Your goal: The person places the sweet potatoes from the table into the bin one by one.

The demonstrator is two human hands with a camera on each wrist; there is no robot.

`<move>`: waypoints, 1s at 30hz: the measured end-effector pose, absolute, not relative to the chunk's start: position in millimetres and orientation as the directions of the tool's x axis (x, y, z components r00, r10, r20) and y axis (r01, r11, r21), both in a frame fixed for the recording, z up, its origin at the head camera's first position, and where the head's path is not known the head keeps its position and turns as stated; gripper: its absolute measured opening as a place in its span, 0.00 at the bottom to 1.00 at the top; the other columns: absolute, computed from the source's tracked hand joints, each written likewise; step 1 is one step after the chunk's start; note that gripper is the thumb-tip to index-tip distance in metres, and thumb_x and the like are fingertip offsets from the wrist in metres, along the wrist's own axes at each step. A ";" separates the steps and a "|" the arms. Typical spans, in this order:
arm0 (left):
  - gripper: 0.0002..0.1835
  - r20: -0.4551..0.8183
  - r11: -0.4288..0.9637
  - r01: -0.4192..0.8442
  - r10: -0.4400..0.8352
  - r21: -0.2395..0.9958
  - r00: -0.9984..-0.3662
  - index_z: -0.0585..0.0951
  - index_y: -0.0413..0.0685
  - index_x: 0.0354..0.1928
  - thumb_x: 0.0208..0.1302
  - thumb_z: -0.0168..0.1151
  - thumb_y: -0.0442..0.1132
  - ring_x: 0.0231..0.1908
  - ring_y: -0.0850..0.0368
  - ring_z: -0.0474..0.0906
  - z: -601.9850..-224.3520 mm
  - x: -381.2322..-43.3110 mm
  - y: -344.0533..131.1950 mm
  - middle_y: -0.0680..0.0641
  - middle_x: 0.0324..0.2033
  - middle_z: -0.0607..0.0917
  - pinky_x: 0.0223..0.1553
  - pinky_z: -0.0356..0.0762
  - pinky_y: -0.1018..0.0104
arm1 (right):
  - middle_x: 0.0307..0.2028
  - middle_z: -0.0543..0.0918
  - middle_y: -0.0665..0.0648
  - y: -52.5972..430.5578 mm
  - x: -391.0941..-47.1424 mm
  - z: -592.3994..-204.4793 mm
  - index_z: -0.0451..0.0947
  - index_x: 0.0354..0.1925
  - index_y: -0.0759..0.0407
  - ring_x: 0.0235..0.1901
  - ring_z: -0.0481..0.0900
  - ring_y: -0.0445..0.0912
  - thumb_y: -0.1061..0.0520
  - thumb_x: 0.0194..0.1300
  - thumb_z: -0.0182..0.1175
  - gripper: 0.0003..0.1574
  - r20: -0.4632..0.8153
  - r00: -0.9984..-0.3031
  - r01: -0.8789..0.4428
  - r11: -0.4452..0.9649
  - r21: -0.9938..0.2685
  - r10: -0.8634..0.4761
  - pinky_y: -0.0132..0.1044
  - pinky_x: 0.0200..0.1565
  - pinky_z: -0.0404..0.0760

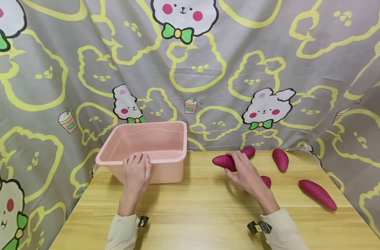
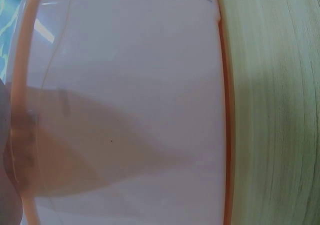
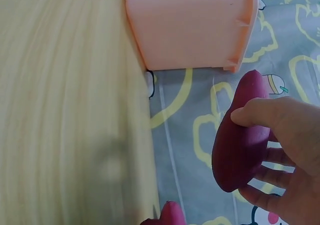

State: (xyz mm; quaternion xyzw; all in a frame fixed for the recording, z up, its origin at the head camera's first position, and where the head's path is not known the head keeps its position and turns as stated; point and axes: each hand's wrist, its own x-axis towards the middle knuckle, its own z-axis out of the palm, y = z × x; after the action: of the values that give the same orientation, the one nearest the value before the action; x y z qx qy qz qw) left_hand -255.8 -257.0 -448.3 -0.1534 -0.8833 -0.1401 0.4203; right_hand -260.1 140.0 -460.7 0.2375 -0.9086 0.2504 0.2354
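A pink plastic bin (image 1: 167, 173) stands at the back left of the wooden table. My left hand (image 1: 136, 173) grips its near rim, the fingers bent over into the bin. The left wrist view is filled mostly by the bin's wall (image 2: 145, 75), with a bit of the hand at the left edge. My right hand (image 1: 244, 175) holds a purple sweet potato (image 1: 221, 161) to the right of the bin. In the right wrist view the thumb lies across this sweet potato (image 3: 240, 152) and the fingers are behind it, apparently above the table.
Behind the right hand lies another sweet potato (image 1: 249, 151), partly hidden. One more (image 1: 266, 181) shows beside the right wrist. Farther right are a sweet potato (image 1: 280, 160) near the back edge and a longer one (image 1: 317, 194). A patterned grey curtain (image 1: 215, 80) hangs behind the table (image 1: 190, 211).
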 end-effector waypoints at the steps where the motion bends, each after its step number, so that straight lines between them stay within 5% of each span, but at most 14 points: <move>1: 0.20 0.788 0.912 0.391 0.151 0.121 -0.597 0.74 0.44 0.32 0.77 0.36 0.44 0.37 0.38 0.72 -448.0 -255.7 -256.5 0.41 0.32 0.78 0.41 0.63 0.45 | 0.53 0.78 0.60 139.6 -260.4 -459.5 0.72 0.63 0.61 0.49 0.74 0.54 0.56 0.58 0.75 0.37 0.554 -0.770 -0.556 0.759 -0.339 -0.316 0.51 0.48 0.81; 30: 0.19 0.799 0.896 0.426 0.166 0.122 -0.578 0.76 0.45 0.32 0.77 0.38 0.44 0.37 0.40 0.73 -448.9 -257.4 -258.5 0.42 0.32 0.81 0.41 0.62 0.44 | 0.55 0.77 0.58 122.1 -262.6 -424.8 0.71 0.64 0.58 0.50 0.74 0.52 0.53 0.60 0.73 0.37 0.590 -0.745 -0.579 0.741 -0.341 -0.310 0.49 0.48 0.83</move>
State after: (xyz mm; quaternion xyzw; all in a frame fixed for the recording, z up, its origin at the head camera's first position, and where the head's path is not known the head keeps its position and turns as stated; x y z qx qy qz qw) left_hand -257.4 -258.5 -448.9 -0.1692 -0.8751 -0.1524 0.4271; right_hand -262.6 122.1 -424.8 0.2477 -0.8969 0.2610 0.2571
